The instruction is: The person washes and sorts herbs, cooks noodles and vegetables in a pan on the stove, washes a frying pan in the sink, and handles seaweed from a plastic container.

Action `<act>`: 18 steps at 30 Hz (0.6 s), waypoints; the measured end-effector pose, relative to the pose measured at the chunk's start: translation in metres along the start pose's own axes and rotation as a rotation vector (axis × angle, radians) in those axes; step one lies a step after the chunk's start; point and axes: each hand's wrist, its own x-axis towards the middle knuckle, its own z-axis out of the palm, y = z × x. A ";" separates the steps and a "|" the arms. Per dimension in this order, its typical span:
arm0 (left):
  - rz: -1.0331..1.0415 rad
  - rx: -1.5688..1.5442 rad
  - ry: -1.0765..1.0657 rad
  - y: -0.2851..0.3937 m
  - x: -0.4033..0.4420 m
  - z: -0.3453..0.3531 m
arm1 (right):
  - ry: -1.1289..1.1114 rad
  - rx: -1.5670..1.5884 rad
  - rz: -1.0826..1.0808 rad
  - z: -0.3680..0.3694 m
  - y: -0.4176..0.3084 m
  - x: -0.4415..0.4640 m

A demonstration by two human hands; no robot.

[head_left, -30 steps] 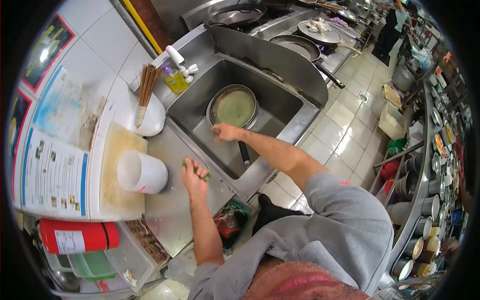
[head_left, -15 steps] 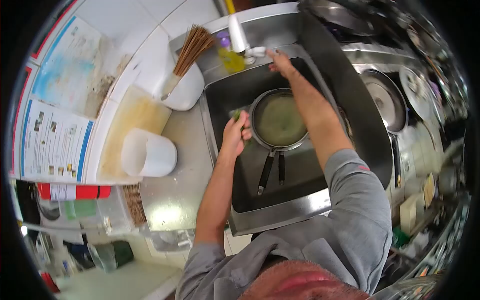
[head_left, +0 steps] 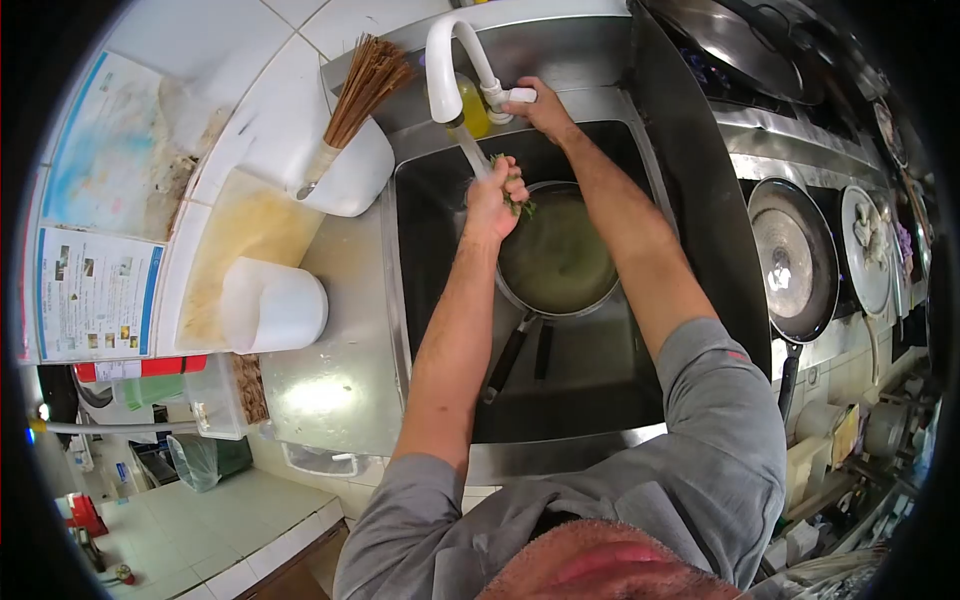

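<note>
Closed around a bunch of green herbs [head_left: 516, 205], my left hand [head_left: 494, 200] is under the white faucet [head_left: 443, 75], and a stream of water falls onto it. My right hand [head_left: 543, 107] grips the white tap handle [head_left: 521, 95] at the faucet's base. Just right of my left hand, a pan [head_left: 558, 260] holding cloudy greenish liquid rests in the steel sink [head_left: 600, 385]. Two black handles extend from beneath it toward me. A yellow soap bottle [head_left: 473, 108] stands behind the faucet.
A bundle of thin sticks [head_left: 362, 92] leans in a white container [head_left: 362, 175] left of the sink. On the counter is a white tub [head_left: 275, 305]. To the right, a frying pan [head_left: 785, 255] and a plate with food [head_left: 866, 240] sit on the stove.
My left hand moved from over the counter into the sink, under the faucet. My right hand went from the pan to the tap handle and closed on it. Water now runs.
</note>
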 end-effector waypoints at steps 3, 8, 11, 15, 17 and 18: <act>0.024 0.038 0.030 -0.004 0.012 -0.015 | 0.361 0.070 0.112 0.022 0.000 -0.030; 0.073 0.189 0.397 -0.006 -0.009 -0.003 | 0.133 0.552 0.275 0.080 -0.014 -0.163; -0.168 0.344 0.157 -0.004 -0.014 -0.023 | 0.027 0.685 0.518 0.055 -0.022 -0.170; -0.044 0.390 0.401 -0.011 -0.036 -0.007 | -0.116 0.497 0.383 0.047 -0.026 -0.171; -0.129 0.437 0.290 0.000 -0.040 -0.014 | -0.354 0.144 0.201 0.032 -0.022 -0.164; -0.210 0.484 0.179 0.004 -0.040 -0.016 | -0.355 0.145 0.200 0.023 -0.025 -0.160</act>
